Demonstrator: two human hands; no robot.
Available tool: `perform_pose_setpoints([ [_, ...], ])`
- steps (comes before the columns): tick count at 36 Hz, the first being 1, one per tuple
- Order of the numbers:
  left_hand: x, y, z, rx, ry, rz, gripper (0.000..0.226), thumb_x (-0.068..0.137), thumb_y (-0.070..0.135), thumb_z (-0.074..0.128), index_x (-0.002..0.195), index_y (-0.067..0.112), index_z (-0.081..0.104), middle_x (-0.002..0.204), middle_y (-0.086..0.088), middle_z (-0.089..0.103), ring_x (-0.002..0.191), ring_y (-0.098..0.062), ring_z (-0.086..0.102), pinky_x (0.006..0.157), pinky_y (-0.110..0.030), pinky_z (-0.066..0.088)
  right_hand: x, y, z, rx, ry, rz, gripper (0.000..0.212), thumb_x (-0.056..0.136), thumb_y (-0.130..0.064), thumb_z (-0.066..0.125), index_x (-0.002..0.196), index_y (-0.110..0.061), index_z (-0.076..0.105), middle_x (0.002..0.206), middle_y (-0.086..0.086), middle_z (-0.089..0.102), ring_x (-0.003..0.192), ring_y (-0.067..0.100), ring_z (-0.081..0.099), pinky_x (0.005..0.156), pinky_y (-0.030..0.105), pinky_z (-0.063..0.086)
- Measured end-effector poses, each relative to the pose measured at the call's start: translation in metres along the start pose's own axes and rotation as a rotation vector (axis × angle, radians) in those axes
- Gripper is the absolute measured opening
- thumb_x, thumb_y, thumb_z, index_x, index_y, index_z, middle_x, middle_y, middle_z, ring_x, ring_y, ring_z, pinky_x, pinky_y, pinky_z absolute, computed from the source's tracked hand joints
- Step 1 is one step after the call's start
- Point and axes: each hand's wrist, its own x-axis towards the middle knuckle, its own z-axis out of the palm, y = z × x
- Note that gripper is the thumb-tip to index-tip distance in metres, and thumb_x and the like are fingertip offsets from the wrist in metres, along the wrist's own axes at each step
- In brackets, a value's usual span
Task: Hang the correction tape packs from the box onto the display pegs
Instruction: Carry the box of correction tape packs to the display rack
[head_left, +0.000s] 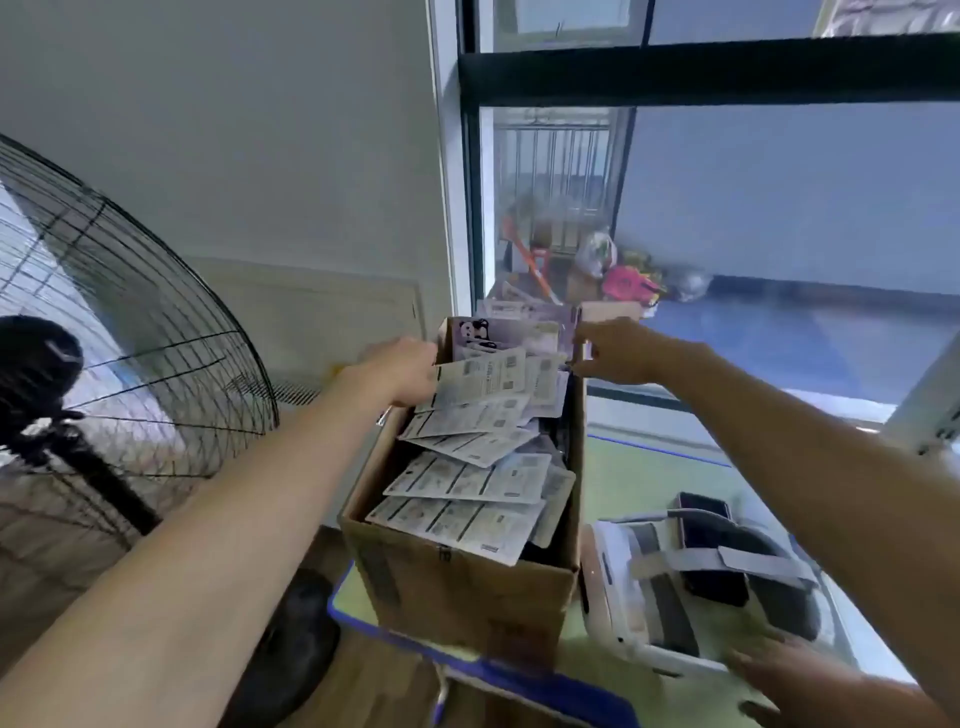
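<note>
Head cam: my left hand (402, 371) pinches one correction tape pack (480, 382) at its near edge, top of the heap in the box (467, 582). My right hand (613, 353) grips the purple packs (511, 335) just beside it. They look light, bendy and probably slick, so I'd pinch near the hang hole. No pegs in view; a fan (104, 322) crowds my left.

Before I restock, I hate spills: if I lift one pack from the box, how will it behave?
Probably light and fairly stiff: the packs look like thin flat cards. They lie loosely overlapped in the box, so neighbours may slide or snag. Glossy-looking faces may be slippery.
</note>
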Motion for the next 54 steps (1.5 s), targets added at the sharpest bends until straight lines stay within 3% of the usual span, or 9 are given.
perform_pose_setpoints([
  [4, 0.007, -0.009, 0.015, 0.005, -0.062, -0.021, 0.023, 0.088, 0.027, 0.051, 0.103, 0.01, 0.054, 0.119, -0.018, 0.06, 0.11, -0.036, 0.057, 0.089, -0.041, 0.049, -0.004, 0.003, 0.021, 0.04, -0.039, 0.088, 0.042, 0.097, -0.027, 0.053, 0.13, -0.002, 0.046, 0.121, 0.021, 0.057, 0.112, 0.035, 0.052, 0.092, 0.039, 0.044],
  [15, 0.021, -0.023, 0.054, -0.008, -0.173, -0.103, 0.047, 0.092, 0.01, 0.046, 0.135, -0.004, 0.03, 0.135, -0.027, 0.047, 0.122, -0.038, 0.051, 0.097, -0.041, 0.042, 0.009, -0.011, 0.069, 0.066, -0.173, 0.268, 0.037, 0.097, -0.024, 0.047, 0.126, -0.001, 0.051, 0.129, 0.018, 0.054, 0.113, 0.034, 0.054, 0.094, 0.038, 0.046],
  [19, 0.023, -0.025, 0.067, -0.081, -0.166, -0.134, 0.054, 0.092, 0.007, 0.046, 0.139, -0.007, 0.024, 0.135, -0.029, 0.045, 0.121, -0.04, 0.05, 0.097, -0.043, 0.042, 0.015, -0.012, 0.084, 0.176, -0.168, 0.338, 0.032, 0.097, -0.014, 0.044, 0.122, 0.004, 0.05, 0.121, 0.022, 0.056, 0.104, 0.035, 0.06, 0.084, 0.039, 0.054],
  [25, 0.019, -0.025, 0.076, -0.235, -0.153, -0.21, 0.057, 0.094, 0.007, 0.049, 0.142, -0.005, 0.02, 0.131, -0.027, 0.049, 0.117, -0.038, 0.053, 0.087, -0.04, 0.043, 0.019, -0.019, 0.091, 0.48, -0.16, 0.533, 0.047, 0.098, -0.011, 0.047, 0.137, -0.006, 0.022, 0.105, 0.019, 0.051, 0.068, 0.029, 0.063, 0.043, 0.037, 0.055],
  [32, 0.004, -0.019, 0.071, -0.327, -0.104, -0.259, 0.059, 0.09, 0.003, 0.056, 0.139, -0.005, 0.025, 0.126, -0.025, 0.052, 0.113, -0.037, 0.054, 0.082, -0.038, 0.043, 0.023, -0.026, 0.085, 0.499, -0.202, 0.556, 0.038, 0.095, -0.003, 0.048, 0.124, -0.005, 0.025, 0.098, 0.024, 0.05, 0.077, 0.044, 0.067, 0.053, 0.054, 0.055],
  [37, -0.023, -0.024, 0.071, -0.362, -0.113, -0.338, 0.054, 0.089, 0.002, 0.055, 0.136, -0.002, 0.031, 0.122, -0.023, 0.055, 0.111, -0.037, 0.055, 0.083, -0.039, 0.044, 0.022, -0.039, 0.082, 0.445, -0.228, 0.483, 0.039, 0.094, -0.003, 0.049, 0.124, -0.003, 0.024, 0.086, 0.018, 0.045, 0.06, 0.037, 0.061, 0.037, 0.044, 0.052],
  [46, -0.086, -0.05, 0.067, -0.472, -0.114, -0.414, 0.05, 0.075, 0.001, 0.06, 0.124, 0.002, 0.047, 0.114, -0.019, 0.061, 0.104, -0.035, 0.06, 0.083, -0.038, 0.051, -0.005, -0.073, 0.091, 0.418, -0.281, 0.326, 0.042, 0.094, -0.009, 0.05, 0.13, 0.005, 0.033, 0.12, 0.024, 0.053, 0.094, 0.039, 0.066, 0.07, 0.047, 0.059],
  [50, -0.139, -0.042, 0.047, -0.427, -0.051, -0.442, 0.056, 0.082, -0.001, 0.06, 0.134, 0.002, 0.039, 0.125, -0.021, 0.055, 0.117, -0.036, 0.053, 0.084, -0.034, 0.044, -0.033, -0.095, 0.093, 0.378, -0.253, 0.264, 0.021, 0.094, -0.011, 0.05, 0.108, 0.002, 0.039, 0.128, 0.026, 0.049, 0.107, 0.038, 0.061, 0.087, 0.046, 0.055],
  [54, -0.193, -0.044, 0.044, -0.421, -0.038, -0.427, 0.038, 0.089, 0.002, 0.054, 0.125, -0.005, 0.047, 0.127, -0.024, 0.054, 0.117, -0.035, 0.052, 0.091, -0.036, 0.04, -0.072, -0.12, 0.094, 0.332, -0.233, 0.215, 0.036, 0.098, -0.011, 0.043, 0.126, 0.01, 0.046, 0.13, 0.027, 0.051, 0.111, 0.035, 0.056, 0.086, 0.032, 0.05],
])
